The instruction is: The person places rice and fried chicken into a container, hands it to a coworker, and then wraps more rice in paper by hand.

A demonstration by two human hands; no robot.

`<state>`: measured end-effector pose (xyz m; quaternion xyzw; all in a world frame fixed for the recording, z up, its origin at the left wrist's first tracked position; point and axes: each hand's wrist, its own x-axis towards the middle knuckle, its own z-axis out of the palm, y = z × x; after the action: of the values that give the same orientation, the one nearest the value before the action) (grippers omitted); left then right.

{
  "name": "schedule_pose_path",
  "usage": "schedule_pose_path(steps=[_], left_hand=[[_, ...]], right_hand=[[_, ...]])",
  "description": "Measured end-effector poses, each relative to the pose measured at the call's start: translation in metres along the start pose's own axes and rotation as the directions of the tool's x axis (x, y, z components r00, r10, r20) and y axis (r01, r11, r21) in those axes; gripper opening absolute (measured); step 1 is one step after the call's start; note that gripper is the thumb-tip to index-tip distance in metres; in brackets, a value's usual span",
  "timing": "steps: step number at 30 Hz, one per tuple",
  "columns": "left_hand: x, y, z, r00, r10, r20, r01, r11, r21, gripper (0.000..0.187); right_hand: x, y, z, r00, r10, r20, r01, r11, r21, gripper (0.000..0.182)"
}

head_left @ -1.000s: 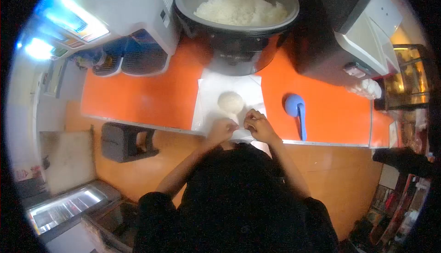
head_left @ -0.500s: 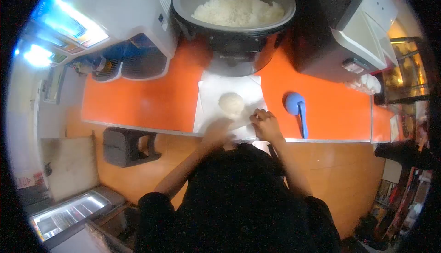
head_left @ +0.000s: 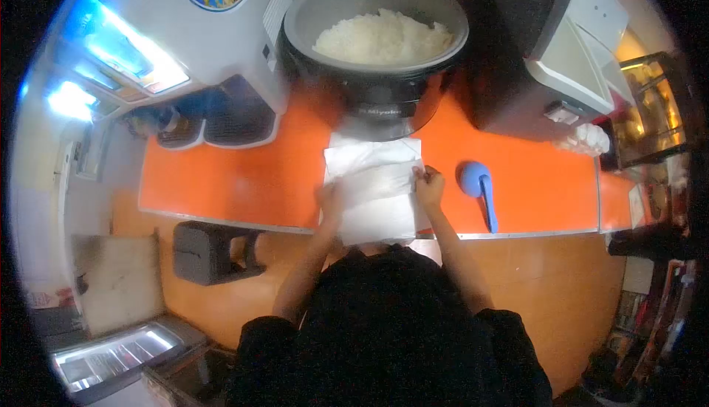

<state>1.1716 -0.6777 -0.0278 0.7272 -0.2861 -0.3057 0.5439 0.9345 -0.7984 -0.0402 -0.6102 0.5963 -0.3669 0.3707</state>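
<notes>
A white sheet of wrapping paper lies on the counter before me, its near part folded up and over. The mound of rice that sat on it is now hidden beneath the paper. My right hand is closed on the paper's right edge, with the fingers pinched together. At the left edge is my left hand, blurred by motion but seemingly closed on the paper too. To the right lies a blue rice scoop, apart from both hands, its handle pointing toward me.
Beyond the paper stands a large rice cooker, open and holding white rice. A white dispenser machine is on the left of the orange counter; a dark machine is on the right. A dark stool stands below the counter's front edge.
The paper's near side has been brought up over the rice mound, covering it. My left hand has moved left and away from me to the paper's edge; my right hand has shifted slightly.
</notes>
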Motion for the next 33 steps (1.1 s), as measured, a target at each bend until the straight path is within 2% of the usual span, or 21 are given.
schedule_pose_path(steps=[1, 4, 7, 8, 10, 11, 12, 13, 14, 16, 17, 18, 19, 21, 22, 24, 26, 28, 29, 31, 33], left_hand=[[-0.006, 0.008, -0.004, 1.000, -0.014, 0.023, 0.013, 0.999, 0.042, 0.044], [0.003, -0.042, -0.012, 0.986, 0.138, 0.091, -0.164, 0.896, 0.413, 0.047], [-0.018, -0.034, -0.041, 0.989, -0.127, 0.074, 0.133, 0.988, -0.081, 0.049], [-0.023, -0.035, -0.055, 0.982, -0.175, 0.076, 0.178, 0.983, -0.038, 0.049], [-0.031, -0.034, -0.075, 0.931, -0.341, 0.127, 0.339, 0.940, 0.039, 0.050], [-0.035, -0.032, -0.079, 0.874, -0.453, 0.177, 0.445, 0.892, 0.083, 0.051], [-0.042, -0.025, -0.071, 0.745, -0.610, 0.270, 0.598, 0.790, 0.132, 0.053], [-0.046, -0.017, -0.067, 0.673, -0.652, 0.349, 0.665, 0.740, 0.097, 0.053], [-0.051, -0.010, -0.063, 0.593, -0.685, 0.424, 0.730, 0.679, 0.077, 0.054], [-0.054, 0.003, -0.060, 0.627, -0.553, 0.549, 0.730, 0.663, -0.166, 0.054], [-0.047, -0.004, -0.066, 0.698, -0.415, 0.584, 0.465, 0.882, 0.072, 0.049], [-0.035, -0.022, -0.076, 0.710, -0.272, 0.650, 0.108, 0.954, 0.281, 0.045], [-0.024, -0.040, -0.082, 0.660, -0.148, 0.737, -0.277, 0.864, 0.421, 0.040], [-0.001, -0.072, -0.080, 0.748, -0.123, 0.652, 0.055, 0.991, 0.123, 0.038], [0.004, -0.068, -0.078, 0.787, -0.134, 0.603, 0.208, 0.977, -0.054, 0.039], [0.026, -0.036, -0.055, 0.843, -0.267, 0.467, 0.331, 0.942, -0.058, 0.034], [0.055, -0.018, -0.028, 0.878, -0.251, 0.407, 0.258, 0.965, 0.037, 0.032], [0.080, -0.026, -0.008, 0.887, -0.088, 0.454, -0.023, 0.972, 0.234, 0.033], [0.083, -0.027, -0.014, 0.802, -0.008, 0.597, -0.160, 0.960, 0.228, 0.033], [0.085, -0.007, -0.036, 0.545, 0.115, 0.830, -0.419, 0.895, 0.151, 0.033], [0.068, 0.040, -0.044, 0.506, 0.116, 0.855, -0.402, 0.908, 0.115, 0.029]], right_hand=[[-0.002, 0.003, 0.003, 1.000, -0.004, -0.020, 0.004, 1.000, 0.001, 0.017], [-0.019, -0.010, -0.009, 0.960, -0.260, -0.103, 0.258, 0.965, -0.033, 0.014], [-0.033, -0.055, -0.042, 0.995, 0.047, 0.089, -0.020, 0.959, -0.281, 0.030], [-0.039, -0.064, -0.048, 0.992, -0.107, 0.074, 0.128, 0.894, -0.429, 0.035], [-0.058, -0.073, -0.052, 0.913, -0.390, 0.121, 0.361, 0.632, -0.686, 0.045], [-0.063, -0.073, -0.050, 0.846, -0.437, 0.305, 0.530, 0.639, -0.557, 0.047], [-0.067, -0.072, -0.045, 0.737, -0.488, 0.467, 0.668, 0.633, -0.391, 0.049], [-0.071, -0.071, -0.039, 0.591, -0.544, 0.596, 0.764, 0.614, -0.198, 0.051], [-0.074, -0.069, -0.033, 0.586, -0.557, 0.588, 0.775, 0.597, -0.207, 0.053], [-0.077, -0.069, -0.022, 0.572, -0.586, 0.573, 0.798, 0.560, -0.224, 0.058], [-0.075, -0.069, -0.020, 0.565, -0.584, 0.584, 0.800, 0.559, -0.215, 0.059], [-0.073, -0.069, -0.020, 0.558, -0.580, 0.594, 0.802, 0.560, -0.207, 0.059], [-0.072, -0.069, -0.021, 0.553, -0.575, 0.604, 0.803, 0.561, -0.201, 0.059], [-0.072, -0.073, -0.024, 0.555, -0.577, 0.600, 0.801, 0.566, -0.196, 0.059], [-0.074, -0.075, -0.025, 0.555, -0.577, 0.599, 0.800, 0.569, -0.192, 0.059], [-0.075, -0.079, -0.026, 0.560, -0.579, 0.592, 0.803, 0.556, -0.215, 0.058], [-0.074, -0.083, -0.027, 0.561, -0.578, 0.592, 0.807, 0.542, -0.235, 0.057], [-0.075, -0.086, -0.028, 0.556, -0.573, 0.603, 0.812, 0.528, -0.247, 0.057], [-0.076, -0.085, -0.028, 0.557, -0.575, 0.599, 0.810, 0.534, -0.241, 0.057], [-0.075, -0.082, -0.028, 0.562, -0.582, 0.587, 0.805, 0.547, -0.229, 0.056], [-0.075, -0.083, -0.030, 0.542, -0.585, 0.603, 0.816, 0.538, -0.211, 0.057]])
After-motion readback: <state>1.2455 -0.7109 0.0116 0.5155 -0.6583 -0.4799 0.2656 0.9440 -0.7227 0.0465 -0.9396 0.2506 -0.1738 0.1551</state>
